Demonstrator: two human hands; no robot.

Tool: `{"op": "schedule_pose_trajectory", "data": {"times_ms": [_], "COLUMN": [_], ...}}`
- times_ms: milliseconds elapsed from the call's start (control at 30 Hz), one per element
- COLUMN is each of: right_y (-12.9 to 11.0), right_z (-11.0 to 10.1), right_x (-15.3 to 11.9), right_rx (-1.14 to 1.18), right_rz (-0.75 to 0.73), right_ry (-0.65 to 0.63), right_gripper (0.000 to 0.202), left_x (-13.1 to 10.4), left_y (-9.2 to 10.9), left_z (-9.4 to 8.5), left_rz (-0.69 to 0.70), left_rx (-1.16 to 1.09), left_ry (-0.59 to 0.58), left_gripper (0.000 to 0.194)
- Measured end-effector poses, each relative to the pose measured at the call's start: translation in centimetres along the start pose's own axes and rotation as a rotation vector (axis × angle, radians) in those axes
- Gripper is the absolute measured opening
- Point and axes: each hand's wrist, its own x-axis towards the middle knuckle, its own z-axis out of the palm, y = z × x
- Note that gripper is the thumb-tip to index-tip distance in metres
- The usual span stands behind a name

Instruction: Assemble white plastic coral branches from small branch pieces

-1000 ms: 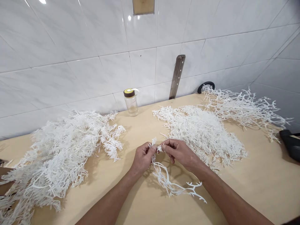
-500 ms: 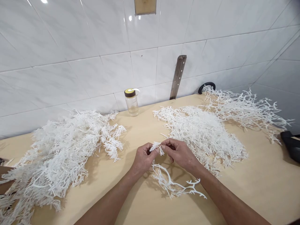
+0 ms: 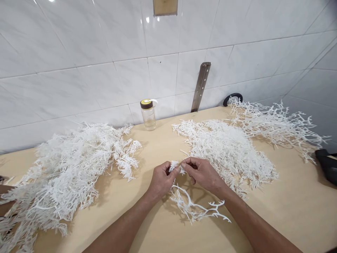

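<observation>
My left hand (image 3: 162, 180) is closed on small tufted white plastic sprigs (image 3: 173, 164) that poke out above its thumb. Fingertips of my right hand (image 3: 204, 173) pinch at the sprigs' right side, almost touching the left thumb. Below the hands a thicker, bare, forked white branch (image 3: 195, 207) hangs or lies over the table; its upper end runs up to the left hand, where the join is hidden. Just beyond the right hand spreads a flat pile of small white sprigs (image 3: 223, 144).
A big heap of white tufted branches (image 3: 76, 168) covers the left; another person's arm (image 3: 5, 203) shows behind it. Bare white branches (image 3: 276, 123) lie far right, near black objects (image 3: 328, 167). A lidded jar (image 3: 149, 117) and metal strip (image 3: 200, 87) stand along the tiled wall.
Both hands keep almost the same place and hold, with only slight finger movement at the sprigs. The other person's arm at the left edge has shifted a little.
</observation>
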Motion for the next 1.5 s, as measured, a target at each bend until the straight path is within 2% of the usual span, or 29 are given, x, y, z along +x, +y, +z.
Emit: {"op": "schedule_pose_trajectory", "data": {"times_ms": [400, 600, 767, 867, 1000, 1133, 1233, 1300, 1433, 1500], "right_y": [0.6, 0.7, 0.7, 0.9, 1.8, 2.6, 2.3, 1.7, 0.7, 0.6], "right_z": [0.2, -0.1, -0.1, 0.0, -0.3, -1.5, -2.0, -1.9, -0.8, -0.2], "right_x": [0.0, 0.0, 0.0, 0.1, 0.6, 1.0, 0.9, 0.6, 0.0, -0.1], "right_rx": [-0.028, -0.093, -0.175, -0.342, -0.527, -0.538, -0.487, -0.367, 0.0, 0.089], "right_rz": [-0.002, -0.034, -0.086, -0.159, -0.262, -0.246, -0.211, -0.136, 0.035, 0.048], "right_ry": [0.012, -0.013, 0.021, 0.084, 0.25, 0.41, 0.503, 0.421, 0.021, -0.049], "right_gripper": [0.024, 0.024, 0.021, 0.019, 0.016, 0.012, 0.014, 0.02, 0.036, 0.039], "left_x": [-0.4, -0.6, -0.5, -0.5, -0.5, -0.4, -0.2, -0.1, 0.0, -0.1], "left_y": [0.7, 1.3, 1.0, 0.9, 0.8, 0.8, 0.9, 0.8, 0.4, 0.3], "left_z": [0.3, 0.3, 0.3, 0.2, 0.1, 0.1, 0.0, -0.1, -0.1, 0.0], "left_rz": [0.018, 0.027, 0.028, 0.038, 0.049, 0.03, 0.03, 0.038, 0.056, 0.059], "left_rx": [0.131, 0.116, 0.118, 0.132, 0.131, 0.033, -0.065, -0.099, -0.111, -0.106], "left_ry": [0.012, 0.026, 0.017, -0.027, -0.072, -0.019, 0.004, 0.016, 0.019, 0.017], "left_gripper": [0.036, 0.035, 0.033, 0.029, 0.03, 0.035, 0.034, 0.033, 0.029, 0.028]}}
